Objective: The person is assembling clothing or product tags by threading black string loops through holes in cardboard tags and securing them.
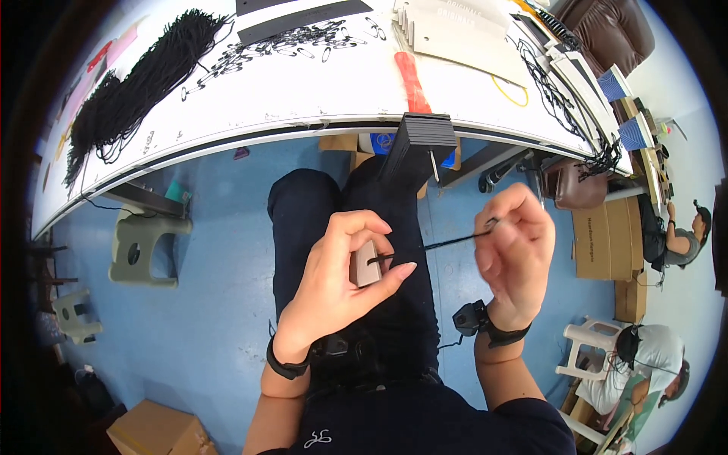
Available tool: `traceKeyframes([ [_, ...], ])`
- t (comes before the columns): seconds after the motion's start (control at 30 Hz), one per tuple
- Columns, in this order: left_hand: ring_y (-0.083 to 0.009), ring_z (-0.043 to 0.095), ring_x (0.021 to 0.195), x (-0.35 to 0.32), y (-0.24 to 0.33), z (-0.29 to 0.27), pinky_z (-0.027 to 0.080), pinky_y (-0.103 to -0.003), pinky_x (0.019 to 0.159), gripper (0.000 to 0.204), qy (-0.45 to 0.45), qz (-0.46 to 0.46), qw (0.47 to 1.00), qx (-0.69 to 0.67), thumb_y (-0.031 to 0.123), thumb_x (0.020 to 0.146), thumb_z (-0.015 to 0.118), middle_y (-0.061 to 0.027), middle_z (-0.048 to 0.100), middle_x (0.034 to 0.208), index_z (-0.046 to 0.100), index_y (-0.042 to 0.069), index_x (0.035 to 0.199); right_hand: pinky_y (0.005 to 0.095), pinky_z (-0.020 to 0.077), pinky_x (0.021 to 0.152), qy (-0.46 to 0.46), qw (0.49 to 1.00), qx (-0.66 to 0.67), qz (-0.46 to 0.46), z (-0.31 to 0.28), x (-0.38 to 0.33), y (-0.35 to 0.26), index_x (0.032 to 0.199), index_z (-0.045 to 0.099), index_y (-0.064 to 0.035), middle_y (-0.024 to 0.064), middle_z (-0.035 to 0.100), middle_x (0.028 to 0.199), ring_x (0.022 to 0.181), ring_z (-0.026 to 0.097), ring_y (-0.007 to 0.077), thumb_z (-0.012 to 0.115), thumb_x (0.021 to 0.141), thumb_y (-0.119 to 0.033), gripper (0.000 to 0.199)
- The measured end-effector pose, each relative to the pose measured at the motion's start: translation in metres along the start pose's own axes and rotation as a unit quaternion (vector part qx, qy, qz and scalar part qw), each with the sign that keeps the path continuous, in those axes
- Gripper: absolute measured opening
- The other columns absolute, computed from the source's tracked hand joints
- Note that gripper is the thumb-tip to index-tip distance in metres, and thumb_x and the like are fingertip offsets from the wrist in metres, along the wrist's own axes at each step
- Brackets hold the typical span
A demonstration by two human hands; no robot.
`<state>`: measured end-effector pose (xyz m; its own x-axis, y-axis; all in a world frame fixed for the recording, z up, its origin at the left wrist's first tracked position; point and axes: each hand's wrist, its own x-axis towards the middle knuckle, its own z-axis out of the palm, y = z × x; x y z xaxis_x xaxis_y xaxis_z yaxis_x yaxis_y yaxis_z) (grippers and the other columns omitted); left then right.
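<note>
My left hand [322,277] is curled around a small beige-grey block of stacked cards [365,267], held above my lap. A black cord [455,241] comes out of the block's face and stretches to the right. Its other end is pinched in my right hand [516,246], raised to the right of the block. Something small and dark shows at those fingertips, too small to make out. Ahead, a stack of black cards [417,148] stands at the table's front edge, above my knee.
On the white table [280,95] lie a bundle of black cords [152,83], scattered black safety pins [265,51], beige boards [462,42] and a red-orange strip [410,80]. Stools [148,246] and cardboard boxes [607,239] stand on the blue floor. Two other people sit at the right.
</note>
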<state>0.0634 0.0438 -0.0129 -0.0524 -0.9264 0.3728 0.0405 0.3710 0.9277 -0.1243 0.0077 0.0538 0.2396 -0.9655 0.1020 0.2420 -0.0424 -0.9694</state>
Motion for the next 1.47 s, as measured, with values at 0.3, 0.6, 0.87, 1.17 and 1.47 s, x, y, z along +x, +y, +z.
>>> traceKeyframes([
  [0.3, -0.0179, 0.052, 0.059, 0.007, -0.010, 0.009, 0.041, -0.029, 0.054, 0.046, -0.015, 0.094, 0.971, 0.219, 0.006, 0.075, 0.076, -0.0071, 0.055, 0.075, 0.042, 0.006, 0.105, 0.0166, 0.0264, 0.035, 0.095, 0.989, 0.105, -0.053, -0.011, -0.003, 0.014, 0.095, 0.050, -0.0014, 0.0082, 0.058, 0.081, 0.046, 0.039, 0.0032, 0.051, 0.094, -0.009, 0.008],
  [0.6, -0.0300, 0.058, 0.067, 0.001, -0.006, 0.020, 0.049, -0.037, 0.055, 0.045, -0.092, 0.017, 0.972, 0.215, 0.015, 0.072, 0.080, -0.0128, 0.056, 0.085, 0.046, 0.003, 0.099, 0.0192, 0.0462, 0.055, 0.086, 0.937, -0.331, -0.074, -0.004, -0.034, 0.010, 0.121, 0.055, -0.0047, 0.0042, 0.060, 0.105, 0.074, 0.055, 0.0072, 0.065, 0.079, -0.002, 0.043],
  [0.87, -0.0302, 0.059, 0.078, 0.011, 0.003, 0.043, 0.054, -0.037, 0.066, 0.062, -0.181, 0.017, 0.956, 0.231, 0.003, 0.067, 0.073, -0.0126, 0.058, 0.098, 0.046, 0.001, 0.123, 0.0239, 0.0449, 0.052, 0.003, 0.925, -0.376, 0.043, 0.008, -0.042, -0.002, 0.117, 0.056, -0.0050, 0.0047, 0.063, 0.082, 0.060, 0.057, 0.0123, 0.069, 0.079, -0.004, 0.040],
  [1.17, -0.0272, 0.053, 0.088, 0.033, 0.022, 0.022, 0.046, -0.035, 0.080, 0.075, -0.142, 0.062, 0.972, 0.177, 0.041, 0.062, 0.083, -0.0070, 0.062, 0.100, 0.053, -0.001, 0.116, 0.0174, 0.0388, 0.055, 0.291, 0.883, -0.357, -0.095, -0.065, -0.065, -0.093, 0.096, 0.063, -0.0029, 0.0023, 0.063, 0.085, 0.064, 0.051, 0.0035, 0.065, 0.081, 0.000, 0.015],
  [1.47, -0.0197, 0.051, 0.065, 0.028, 0.016, -0.005, 0.044, -0.029, 0.056, 0.058, -0.105, 0.113, 0.963, 0.221, 0.038, 0.086, 0.063, -0.0099, 0.064, 0.075, 0.045, -0.001, 0.124, 0.0181, 0.0415, 0.058, 0.408, 0.745, -0.448, -0.278, -0.135, 0.073, -0.099, 0.107, 0.063, -0.0074, -0.0018, 0.057, 0.077, 0.068, 0.051, 0.0041, 0.060, 0.089, -0.009, 0.018],
])
